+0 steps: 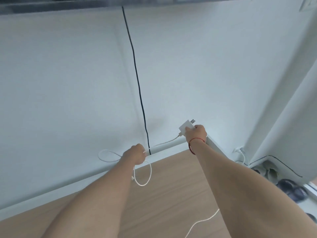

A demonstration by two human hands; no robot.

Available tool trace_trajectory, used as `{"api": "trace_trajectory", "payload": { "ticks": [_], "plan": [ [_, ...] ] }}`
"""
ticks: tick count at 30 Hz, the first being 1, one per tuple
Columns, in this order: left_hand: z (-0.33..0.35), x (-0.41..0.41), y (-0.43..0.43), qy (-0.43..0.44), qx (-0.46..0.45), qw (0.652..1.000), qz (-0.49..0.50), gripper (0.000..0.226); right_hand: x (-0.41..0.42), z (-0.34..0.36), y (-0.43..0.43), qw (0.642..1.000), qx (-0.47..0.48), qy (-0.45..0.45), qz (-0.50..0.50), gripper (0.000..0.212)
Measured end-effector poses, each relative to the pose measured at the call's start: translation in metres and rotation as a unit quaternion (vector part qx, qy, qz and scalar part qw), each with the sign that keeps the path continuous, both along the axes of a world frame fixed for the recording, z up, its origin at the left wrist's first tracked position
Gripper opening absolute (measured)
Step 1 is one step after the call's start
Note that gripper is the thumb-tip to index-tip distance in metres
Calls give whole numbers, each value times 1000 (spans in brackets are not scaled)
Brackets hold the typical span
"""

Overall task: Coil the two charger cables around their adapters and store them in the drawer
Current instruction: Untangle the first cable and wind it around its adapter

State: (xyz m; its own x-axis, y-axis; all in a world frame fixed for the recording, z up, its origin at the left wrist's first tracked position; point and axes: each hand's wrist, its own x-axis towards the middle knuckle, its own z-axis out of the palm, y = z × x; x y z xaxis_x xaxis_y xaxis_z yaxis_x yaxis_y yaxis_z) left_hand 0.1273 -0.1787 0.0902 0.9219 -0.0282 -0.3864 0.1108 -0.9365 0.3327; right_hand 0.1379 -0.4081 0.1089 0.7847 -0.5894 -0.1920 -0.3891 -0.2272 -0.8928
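My right hand (196, 133) grips a white charger adapter (186, 126) with its two metal prongs pointing up and to the right. A white cable (167, 142) runs from the adapter's lower end leftward to my left hand (135, 156), which is closed on it. Loose loops of the same cable (147, 177) hang from that fist, one to its left and one below it. A second white cable (202, 222) lies on the wooden floor near the bottom. Beside the wall at the right sits a second white adapter (239, 150). No drawer is in view.
A thin black cord (137, 79) runs down the white wall (68, 83) to the baseboard. The floor (171, 186) is light wood. A white panel (283, 100) stands at the right, with dark slippers (291, 188) on the floor below it.
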Motion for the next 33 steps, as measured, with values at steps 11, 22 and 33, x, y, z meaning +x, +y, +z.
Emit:
{"api": "trace_trajectory", "payload": {
  "ticks": [11, 22, 33],
  "plan": [
    [-51, -1, -29, 88, 44, 995, 1, 26, -5, -75, -40, 994, 84, 68, -23, 13],
    [-89, -12, -136, 101, -196, 975, 21, 26, -31, -132, -47, 968, 196, 134, -79, 47],
    [-112, -8, -155, 109, -150, 982, -43, 30, -47, -148, -89, 960, 164, 181, -137, 38]
  ]
}}
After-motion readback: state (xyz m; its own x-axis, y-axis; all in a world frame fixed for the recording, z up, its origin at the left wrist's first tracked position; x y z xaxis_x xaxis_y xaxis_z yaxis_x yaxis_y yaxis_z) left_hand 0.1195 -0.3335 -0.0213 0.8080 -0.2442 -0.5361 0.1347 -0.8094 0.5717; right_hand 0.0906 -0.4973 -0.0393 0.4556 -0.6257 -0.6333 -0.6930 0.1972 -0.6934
